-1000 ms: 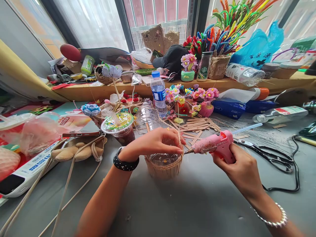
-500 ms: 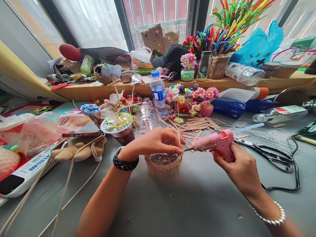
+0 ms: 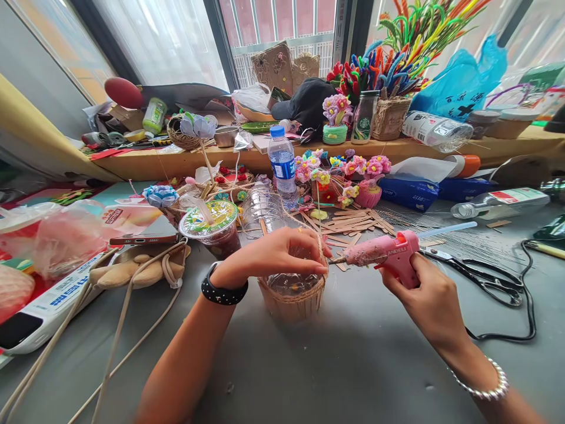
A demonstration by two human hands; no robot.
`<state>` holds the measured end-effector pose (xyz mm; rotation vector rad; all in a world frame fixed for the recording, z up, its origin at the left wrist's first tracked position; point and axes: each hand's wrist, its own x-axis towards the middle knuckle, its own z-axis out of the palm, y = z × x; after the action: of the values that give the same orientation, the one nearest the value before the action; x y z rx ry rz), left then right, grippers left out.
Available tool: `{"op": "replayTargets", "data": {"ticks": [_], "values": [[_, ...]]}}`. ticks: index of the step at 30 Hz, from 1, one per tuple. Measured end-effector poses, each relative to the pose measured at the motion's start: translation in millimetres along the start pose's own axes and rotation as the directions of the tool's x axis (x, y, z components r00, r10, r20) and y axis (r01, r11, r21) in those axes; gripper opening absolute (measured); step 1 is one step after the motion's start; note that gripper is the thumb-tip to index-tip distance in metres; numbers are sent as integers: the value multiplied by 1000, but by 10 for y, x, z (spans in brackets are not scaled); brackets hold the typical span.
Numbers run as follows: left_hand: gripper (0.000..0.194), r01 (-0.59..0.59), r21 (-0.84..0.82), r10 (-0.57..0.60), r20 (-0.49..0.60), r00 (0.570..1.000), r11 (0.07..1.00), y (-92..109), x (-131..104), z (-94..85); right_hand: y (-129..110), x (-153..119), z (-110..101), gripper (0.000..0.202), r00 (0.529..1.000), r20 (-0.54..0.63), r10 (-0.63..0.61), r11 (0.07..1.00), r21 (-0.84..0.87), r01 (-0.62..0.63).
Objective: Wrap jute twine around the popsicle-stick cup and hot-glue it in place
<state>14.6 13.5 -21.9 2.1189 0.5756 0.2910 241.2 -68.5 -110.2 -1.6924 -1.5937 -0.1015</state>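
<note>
left hand [image 3: 285, 253] pinching beige twisted twine [image 3: 320, 242] at right rim of round brown wood-slatted basket [image 3: 291, 303], mid grey desk [image 3: 353, 365], well off back edge; right hand [image 3: 426, 291] gripping pink plastic glue gun [image 3: 388, 253], nozzle [image 3: 338, 259] just beside left fingertips. flat tan wooden sticks [image 3: 359, 221] nearer back edge.

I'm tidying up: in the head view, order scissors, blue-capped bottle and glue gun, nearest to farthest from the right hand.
1. Glue gun: in the right hand.
2. Scissors: to the hand's right.
3. Blue-capped bottle: farther back, to the left.
</note>
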Motion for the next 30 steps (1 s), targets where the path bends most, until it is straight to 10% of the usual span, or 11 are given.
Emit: {"op": "replayTargets", "data": {"ticks": [30], "values": [[11, -22, 69, 21, 6, 1000, 997, 46, 8, -29, -30, 0, 99, 28, 997, -1, 71, 997, -11, -71]]}}
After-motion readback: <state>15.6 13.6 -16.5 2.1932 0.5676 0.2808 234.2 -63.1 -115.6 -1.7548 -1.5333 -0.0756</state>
